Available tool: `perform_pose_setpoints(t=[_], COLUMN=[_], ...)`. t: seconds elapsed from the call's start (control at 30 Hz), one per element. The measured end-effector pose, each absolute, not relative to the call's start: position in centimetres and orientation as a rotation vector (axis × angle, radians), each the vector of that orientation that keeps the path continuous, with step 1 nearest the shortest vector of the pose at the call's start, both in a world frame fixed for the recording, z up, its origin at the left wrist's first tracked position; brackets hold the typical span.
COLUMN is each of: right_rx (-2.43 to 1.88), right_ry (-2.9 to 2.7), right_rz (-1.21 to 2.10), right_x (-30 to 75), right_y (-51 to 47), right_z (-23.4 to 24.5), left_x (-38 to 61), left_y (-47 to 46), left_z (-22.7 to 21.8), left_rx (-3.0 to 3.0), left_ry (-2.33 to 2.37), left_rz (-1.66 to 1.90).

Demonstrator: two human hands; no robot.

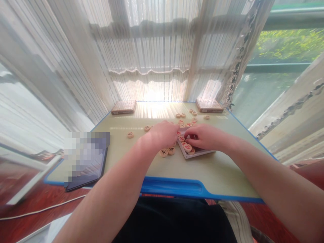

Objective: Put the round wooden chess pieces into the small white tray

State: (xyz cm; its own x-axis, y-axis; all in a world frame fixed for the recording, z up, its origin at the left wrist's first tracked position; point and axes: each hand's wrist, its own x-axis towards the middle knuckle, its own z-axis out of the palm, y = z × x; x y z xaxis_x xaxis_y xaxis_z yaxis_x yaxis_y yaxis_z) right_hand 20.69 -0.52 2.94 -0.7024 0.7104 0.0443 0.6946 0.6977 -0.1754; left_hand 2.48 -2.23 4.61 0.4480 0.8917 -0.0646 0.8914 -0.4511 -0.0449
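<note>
Discs (187, 147) with red marks lie in the box (199, 155), and our right hand (202, 136) is in there from three o'clock, finger and thumb arched with a gap between; whether the tips pinch a disc, we can't tell! Our left hand (165, 133) hovers around ten o'clock, just beside the box, fingertips hidden, so apart or together, we can't say. Black-marked discs (163, 153) lie at nine, others beyond, around twelve, on the table (172, 168). Tablet (100, 165) well out at nine, cartons (124, 107) far back at ten and one!
</note>
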Motion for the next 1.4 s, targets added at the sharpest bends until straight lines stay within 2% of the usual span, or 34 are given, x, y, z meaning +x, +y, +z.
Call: perform_pose_setpoints(t=[0.57,0.97,1.23,1.4], right_rx=[-1.180,-1.198,-1.412,-1.302], right_ry=[-2.886,-2.859,-2.658,-2.704], right_rz=[0.075,0.106,0.048,0.154], right_x=[20.1,20.1,21.0,20.7], right_y=[-1.7,-1.4,-0.4,-0.7], right_z=[3.5,3.4,3.5,3.6], left_x=[3.1,2.3,1.8,1.7], left_y=[-4.5,-2.0,-1.1,-0.9], left_z=[6.1,4.4,3.5,3.4], left_rx=[-2.663,-2.680,-2.669,-2.667], left_ry=[-1.690,-1.605,-1.576,-1.547], left_rz=[0.317,0.148,-0.038,-0.059])
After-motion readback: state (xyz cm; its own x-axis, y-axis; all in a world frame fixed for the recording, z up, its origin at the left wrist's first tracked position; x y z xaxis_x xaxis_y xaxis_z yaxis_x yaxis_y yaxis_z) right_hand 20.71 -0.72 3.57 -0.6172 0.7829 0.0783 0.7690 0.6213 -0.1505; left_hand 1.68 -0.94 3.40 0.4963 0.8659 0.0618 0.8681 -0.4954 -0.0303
